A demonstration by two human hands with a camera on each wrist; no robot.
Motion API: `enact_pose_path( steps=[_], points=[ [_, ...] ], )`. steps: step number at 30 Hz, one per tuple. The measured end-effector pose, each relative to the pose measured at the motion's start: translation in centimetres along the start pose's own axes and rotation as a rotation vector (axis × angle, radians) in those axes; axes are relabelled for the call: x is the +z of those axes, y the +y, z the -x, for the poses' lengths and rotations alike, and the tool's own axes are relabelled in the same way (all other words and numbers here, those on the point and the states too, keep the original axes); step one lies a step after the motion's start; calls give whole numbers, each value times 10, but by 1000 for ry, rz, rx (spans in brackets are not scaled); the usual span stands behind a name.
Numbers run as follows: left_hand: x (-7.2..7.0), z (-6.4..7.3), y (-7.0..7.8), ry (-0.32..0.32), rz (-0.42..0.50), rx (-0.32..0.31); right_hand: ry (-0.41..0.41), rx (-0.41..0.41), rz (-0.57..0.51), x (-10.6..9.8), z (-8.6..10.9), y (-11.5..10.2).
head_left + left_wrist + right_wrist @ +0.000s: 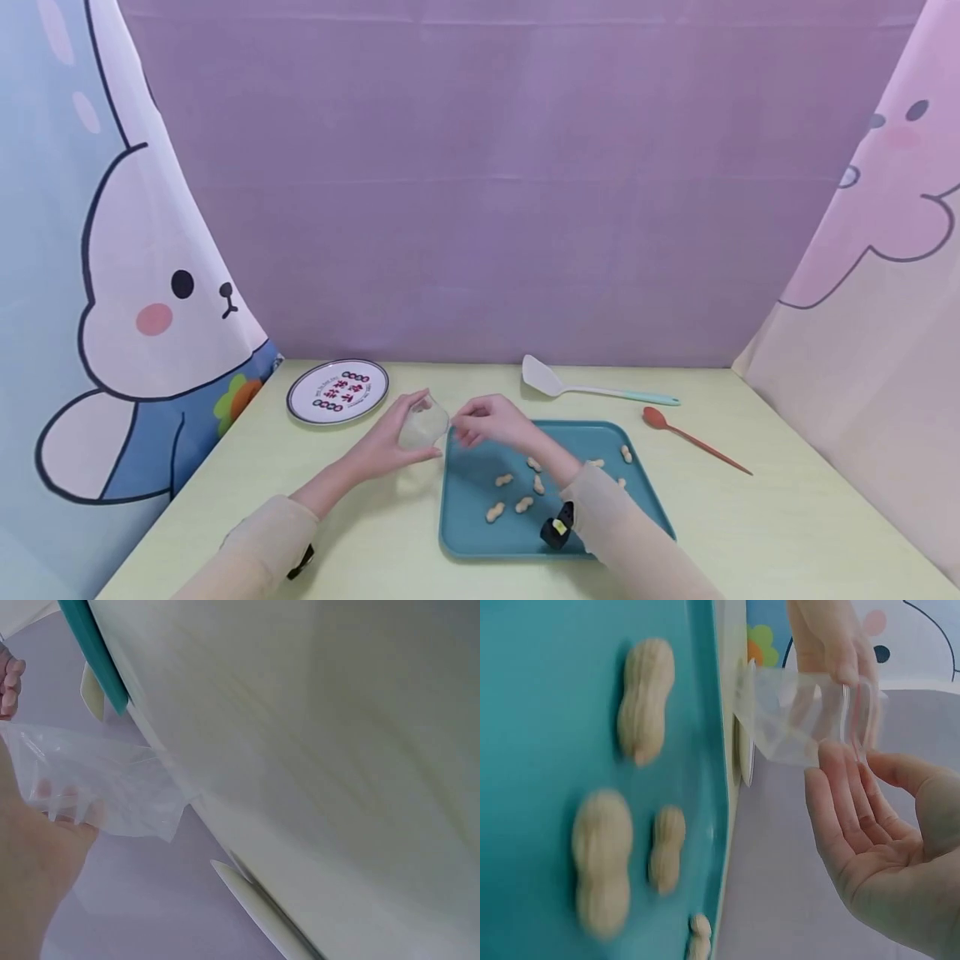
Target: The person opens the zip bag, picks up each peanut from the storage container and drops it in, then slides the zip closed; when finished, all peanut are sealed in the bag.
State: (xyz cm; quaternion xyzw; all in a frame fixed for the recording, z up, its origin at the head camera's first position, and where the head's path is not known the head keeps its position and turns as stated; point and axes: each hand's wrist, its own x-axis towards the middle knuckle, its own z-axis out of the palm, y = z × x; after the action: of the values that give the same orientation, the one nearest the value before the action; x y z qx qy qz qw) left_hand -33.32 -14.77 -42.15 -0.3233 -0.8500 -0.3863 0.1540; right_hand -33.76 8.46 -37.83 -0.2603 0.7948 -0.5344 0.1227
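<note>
A clear plastic bag (424, 427), with a zip strip showing along its mouth in the right wrist view, is held up above the table just left of the tray. My left hand (388, 442) grips it from the left, thumb below and fingers above. Its fingers show through the film in the left wrist view. At the bag's mouth, my right hand (492, 422) pinches the edge between thumb and fingertips, palm turned up in the right wrist view. Several unshelled peanuts (495, 512) lie scattered on the teal tray (467, 533) under my right forearm.
A white plate (303, 396) with red lettering sits at the back left. Behind the tray lies a white spatula (542, 377) with a mint handle. To the tray's right is a red-brown spoon (655, 418). A purple curtain (480, 208) hangs at the table's back edge.
</note>
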Motion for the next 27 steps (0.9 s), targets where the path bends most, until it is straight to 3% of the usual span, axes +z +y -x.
enact_pose_path(
  steps=[7, 14, 18, 22, 27],
  points=[
    [0, -1, 2, -12, -14, -23, 38, -78, 138, -37, 32, -3],
    [0, 0, 4, -9, 28, -70, 155, -70, 286, -88, 73, 8],
    [-1, 0, 5, -7, 56, -90, 236, -26, 351, -112, 97, 18],
    [-1, -1, 5, -6, 59, -88, 268, 29, 436, -127, 116, 33],
    [-1, 0, 3, -4, 80, -73, 227, 20, 478, -133, 130, 52]
  ],
)
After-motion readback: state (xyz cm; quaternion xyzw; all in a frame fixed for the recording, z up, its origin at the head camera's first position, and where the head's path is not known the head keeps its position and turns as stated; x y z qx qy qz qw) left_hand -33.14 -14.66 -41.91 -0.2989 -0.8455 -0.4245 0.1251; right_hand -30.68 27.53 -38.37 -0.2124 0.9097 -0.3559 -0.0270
